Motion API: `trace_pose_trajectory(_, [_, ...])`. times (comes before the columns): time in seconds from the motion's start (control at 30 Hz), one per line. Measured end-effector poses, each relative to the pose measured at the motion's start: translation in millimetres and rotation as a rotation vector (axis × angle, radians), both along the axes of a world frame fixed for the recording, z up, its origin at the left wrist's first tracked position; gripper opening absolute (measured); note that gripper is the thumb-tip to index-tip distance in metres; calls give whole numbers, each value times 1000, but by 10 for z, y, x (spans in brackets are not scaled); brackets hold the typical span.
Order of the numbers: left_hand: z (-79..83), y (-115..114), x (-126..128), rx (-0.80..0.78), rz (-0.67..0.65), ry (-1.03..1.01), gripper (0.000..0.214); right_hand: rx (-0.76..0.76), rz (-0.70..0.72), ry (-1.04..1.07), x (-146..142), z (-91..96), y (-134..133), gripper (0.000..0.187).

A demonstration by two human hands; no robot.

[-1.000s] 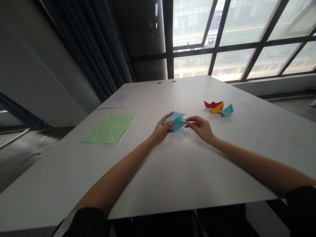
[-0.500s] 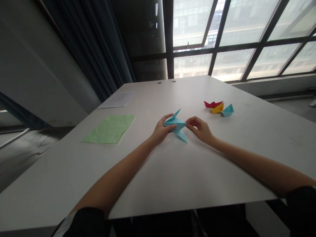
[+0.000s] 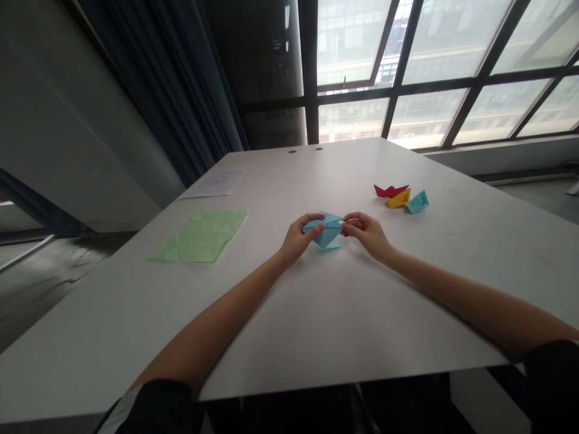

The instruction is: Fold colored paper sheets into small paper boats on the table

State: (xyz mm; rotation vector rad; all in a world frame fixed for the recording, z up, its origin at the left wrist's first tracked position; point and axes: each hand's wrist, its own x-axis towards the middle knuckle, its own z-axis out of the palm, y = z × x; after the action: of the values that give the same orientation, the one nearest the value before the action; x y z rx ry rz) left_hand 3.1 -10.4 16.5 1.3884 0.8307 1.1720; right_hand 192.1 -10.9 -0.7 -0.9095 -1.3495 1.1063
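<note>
A partly folded sheet of light blue origami paper (image 3: 326,236) is held between my two hands, just above the white table (image 3: 289,313). My left hand (image 3: 302,235) pinches its left end, thumb on the near face and fingers behind. At the right tip, the thumb and fingers of my right hand (image 3: 364,234) are closed on the paper. One flap points down toward the tabletop from the underside. The fingertips hide parts of both ends.
Right of my hands sit three small paper boats: red (image 3: 389,191), yellow (image 3: 398,199) and light blue (image 3: 418,203). A creased green paper sheet (image 3: 199,236) lies to the left. Behind it is a white printed sheet (image 3: 215,182). Windows (image 3: 353,114) stand beyond the table.
The blue paper's upper flap, which stuck up, has come down, and its lower flap sits closer in. My right fingers have shifted slightly and now grip the right tip.
</note>
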Motion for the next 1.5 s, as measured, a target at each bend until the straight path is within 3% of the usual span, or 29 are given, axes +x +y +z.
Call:
trace_pose_trajectory(0.2, [-51, 55, 5, -8, 134, -40, 53, -70, -3, 65, -6, -26, 15, 29])
trace_pose_trajectory(0.43, [-61, 102, -30, -64, 290, -33, 35, -55, -50, 57, -4, 5, 10, 30])
trace_pose_trajectory(0.67, [-90, 107, -3, -129, 278, -15, 24, -51, -62, 91, -10, -5, 25, 32])
trace_pose_trajectory(0.97, [-102, 130, -18, -180, 187, -155, 34, -82, -23, 73, 11, -39, 43, 31])
trace_pose_trajectory(1.07, [-88, 151, -27, -107, 193, -146, 33, -127, 17, 57, 22, -39, 54, 30])
trace_pose_trajectory(1.13, [-65, 140, -38, 23, 214, -58, 28, -115, 29, 27, 30, -33, 55, 35])
trace_pose_trajectory(1.23, [6, 58, -63, 321, 238, 202, 16, 65, -4, -163, 46, -18, 29, 42])
trace_pose_trajectory(1.33, [86, -55, -86, 610, 128, 458, 12, 388, -114, -456, 68, 2, -20, 53])
trace_pose_trajectory(1.43, [105, -116, -96, 721, -61, 616, 17, 673, -164, -663, 94, 5, -44, 28])
trace_pose_trajectory(1.5, [70, -119, -90, 750, -152, 695, 18, 771, -118, -773, 112, -12, -35, 12])
